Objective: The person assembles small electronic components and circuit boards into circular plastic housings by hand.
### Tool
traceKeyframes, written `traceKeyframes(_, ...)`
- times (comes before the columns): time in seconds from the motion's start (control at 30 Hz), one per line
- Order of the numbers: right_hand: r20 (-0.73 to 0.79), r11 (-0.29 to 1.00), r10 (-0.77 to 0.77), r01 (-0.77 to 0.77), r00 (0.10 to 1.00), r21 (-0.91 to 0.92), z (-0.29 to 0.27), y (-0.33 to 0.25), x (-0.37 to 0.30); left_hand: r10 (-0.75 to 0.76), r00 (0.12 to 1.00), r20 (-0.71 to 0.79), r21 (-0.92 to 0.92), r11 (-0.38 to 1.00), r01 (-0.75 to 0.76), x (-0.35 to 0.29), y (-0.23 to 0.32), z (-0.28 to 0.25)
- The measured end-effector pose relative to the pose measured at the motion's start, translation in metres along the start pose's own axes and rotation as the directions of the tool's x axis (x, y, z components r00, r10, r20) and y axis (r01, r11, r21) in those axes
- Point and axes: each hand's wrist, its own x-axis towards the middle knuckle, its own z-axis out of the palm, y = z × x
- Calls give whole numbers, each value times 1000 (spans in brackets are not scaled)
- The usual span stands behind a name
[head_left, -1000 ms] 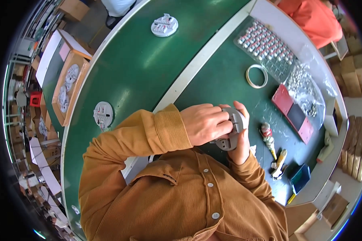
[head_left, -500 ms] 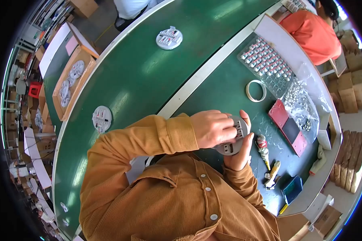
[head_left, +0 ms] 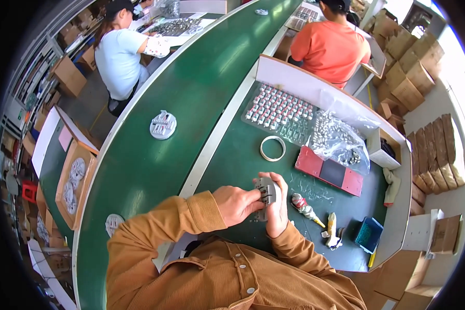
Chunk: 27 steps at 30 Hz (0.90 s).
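A round grey plastic part (head_left: 265, 195) with small fittings on its face is held on edge between my hands. My right hand (head_left: 278, 209) is closed round it from behind, thumb and fingers along its rim. From the other side my left hand (head_left: 238, 203) has its fingers and thumb drawn together against the part's face; any small piece between them is hidden. Right of my hands lie a red-and-white tool with a yellow tip (head_left: 306, 208) and a yellow-handled tool (head_left: 332, 231). A tape ring (head_left: 272, 149) lies beyond them.
A clear tray of small red-and-white parts (head_left: 279, 108), a plastic bag of metal bits (head_left: 341, 135), a red box (head_left: 328, 170) and a blue bin (head_left: 369, 233) are on the bench. Similar discs (head_left: 163, 125) rest on the green belt (head_left: 139, 170). Two co-workers (head_left: 328, 46) sit beyond.
The view has tipped up and shifted, showing more of the co-workers. The round part has turned from face-up to edge-on, and my left hand has moved from over its face to its side.
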Motion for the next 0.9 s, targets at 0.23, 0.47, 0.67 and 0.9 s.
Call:
traceKeyframes(0.23,88,983,182,-180,979,-32,-19,-11,7,494,868,-48,228,851,-472,20,1,-4)
traceKeyframes(0.47,79,984,7,7,997,-177,-31,1,-10,567,811,146,396,717,-573,27,-19,8)
traceKeyframes(0.67,43,951,229,-232,973,203,-32,2,-22,675,719,167,490,576,-654,42,-4,10)
traceKeyframes(0.9,-144,718,256,-89,956,690,-5,2,4,420,878,-230,207,903,-377,22,2,7)
